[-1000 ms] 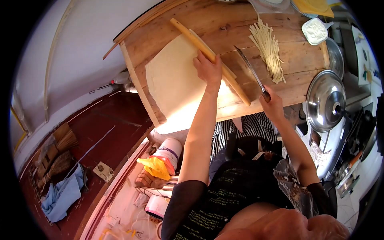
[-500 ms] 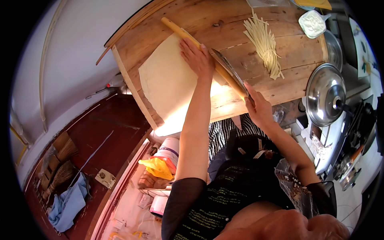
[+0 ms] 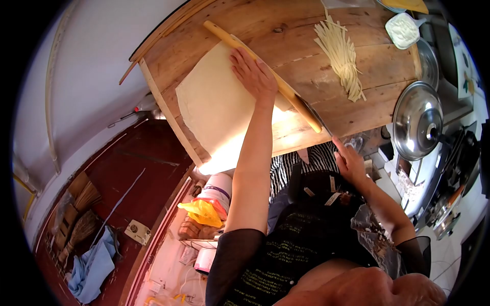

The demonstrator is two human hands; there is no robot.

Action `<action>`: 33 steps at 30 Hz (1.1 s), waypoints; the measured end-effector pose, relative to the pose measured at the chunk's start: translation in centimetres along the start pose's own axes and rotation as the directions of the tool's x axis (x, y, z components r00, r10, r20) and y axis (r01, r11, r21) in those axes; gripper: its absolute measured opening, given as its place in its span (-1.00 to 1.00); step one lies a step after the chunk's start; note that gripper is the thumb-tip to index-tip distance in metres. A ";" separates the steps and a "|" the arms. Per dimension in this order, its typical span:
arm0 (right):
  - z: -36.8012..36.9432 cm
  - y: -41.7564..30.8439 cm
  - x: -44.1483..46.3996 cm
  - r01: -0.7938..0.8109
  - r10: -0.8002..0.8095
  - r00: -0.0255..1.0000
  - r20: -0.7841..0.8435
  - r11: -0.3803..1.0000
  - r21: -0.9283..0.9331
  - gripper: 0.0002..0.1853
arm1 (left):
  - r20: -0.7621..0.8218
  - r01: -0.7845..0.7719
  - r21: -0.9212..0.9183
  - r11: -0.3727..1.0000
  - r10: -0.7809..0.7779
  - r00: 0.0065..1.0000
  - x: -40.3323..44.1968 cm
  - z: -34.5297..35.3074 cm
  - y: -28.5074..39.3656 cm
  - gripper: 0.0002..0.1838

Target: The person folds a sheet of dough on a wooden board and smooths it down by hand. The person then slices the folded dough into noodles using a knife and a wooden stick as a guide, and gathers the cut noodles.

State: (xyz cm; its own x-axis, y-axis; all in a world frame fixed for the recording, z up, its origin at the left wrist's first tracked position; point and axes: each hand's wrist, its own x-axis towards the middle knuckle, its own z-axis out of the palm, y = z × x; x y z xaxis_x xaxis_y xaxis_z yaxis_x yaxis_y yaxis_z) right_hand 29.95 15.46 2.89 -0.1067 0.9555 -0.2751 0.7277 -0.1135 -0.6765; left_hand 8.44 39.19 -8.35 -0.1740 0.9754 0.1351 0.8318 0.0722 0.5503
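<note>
A sheet of rolled dough (image 3: 212, 97) lies on the wooden board, with a long rolling pin (image 3: 222, 34) laid slantwise along its right edge. My left hand (image 3: 255, 76) rests flat on the dough, fingers outstretched, its thumb side against the pin. My right hand (image 3: 349, 162) is closed on the handle of a knife, near the board's front edge. The knife's thin blade (image 3: 319, 118) runs alongside the pin's near end; part of it is hidden behind the pin. To the right, a bundle of cut noodles (image 3: 341, 58) lies on the board.
The wooden board (image 3: 286, 30) ends in front of my body. A white cup of flour (image 3: 402, 30) stands at its far right corner. Beyond the right edge are a steel lid (image 3: 417, 121) and a glass bowl lid (image 3: 430, 61). A wall (image 3: 97, 56) rises at left.
My right hand has drawn the knife toward my body along the rolling pin, past the board's front edge. My left hand stays in nearly the same place on the dough.
</note>
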 end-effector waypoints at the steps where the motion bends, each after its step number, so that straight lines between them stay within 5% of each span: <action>1: 0.5 0.3 -0.1 0.036 -0.036 0.998 -0.043 0.999 0.008 -0.44 | -0.001 -0.004 0.000 1.000 0.004 1.000 0.0 0.0 0.0 -0.36; 6: 2.6 -2.7 8.2 0.028 -0.029 0.999 -0.036 1.000 -0.008 -0.42 | -0.011 -0.020 -0.005 1.000 0.020 1.000 -0.2 0.0 -0.2 -0.38; 10: 5.0 -6.5 19.4 0.284 -0.279 0.904 -0.324 0.958 -0.031 -0.42 | 0.053 0.004 -0.018 1.000 -0.003 0.999 -0.1 -0.3 0.0 -0.38; 13: 2.9 -11.1 26.3 0.090 -0.088 0.988 -0.131 0.996 0.007 -0.47 | 0.165 -0.011 0.160 0.987 -0.016 0.986 0.0 0.0 0.5 -0.37; 16: -0.5 -12.4 28.4 0.056 -0.054 0.998 -0.042 0.997 0.052 -0.51 | 0.092 -0.015 0.016 1.000 0.014 0.996 -0.4 0.1 -0.7 -0.37; 20: -2.1 -9.7 22.1 0.055 -0.055 0.998 -0.009 0.950 0.308 -0.53 | 0.010 -0.056 -0.052 0.997 0.056 0.998 -0.6 -0.4 -0.9 -0.38; 22: -2.5 -7.8 16.1 0.029 -0.030 0.999 0.019 0.997 0.078 -0.49 | 0.023 -0.054 -0.067 0.996 0.056 0.998 -0.8 -0.6 -0.8 -0.39; 24: -0.9 -5.8 10.7 0.142 -0.125 0.982 -0.140 0.983 0.119 -0.44 | 0.030 -0.039 -0.082 0.996 0.042 0.999 -0.8 -0.5 -0.7 -0.39; 26: -0.7 -4.6 6.5 0.018 -0.017 1.000 -0.026 0.999 0.037 -0.43 | 0.037 -0.024 -0.097 0.995 0.027 0.999 -0.7 -0.4 -0.8 -0.39; 33: 0.4 -1.8 1.7 -0.049 0.048 0.998 0.040 0.998 0.025 -0.42 | -0.052 -0.066 -0.139 0.988 0.059 0.997 -0.4 0.1 -0.8 -0.40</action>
State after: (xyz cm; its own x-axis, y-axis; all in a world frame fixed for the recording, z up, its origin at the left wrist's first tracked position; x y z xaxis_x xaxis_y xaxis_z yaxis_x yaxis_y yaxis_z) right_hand 28.18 17.17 3.37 -0.0986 0.9374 -0.3340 0.7148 -0.1668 -0.6791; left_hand 7.85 38.72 -8.93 -0.1516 0.9659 0.2097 0.7598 -0.0218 0.6497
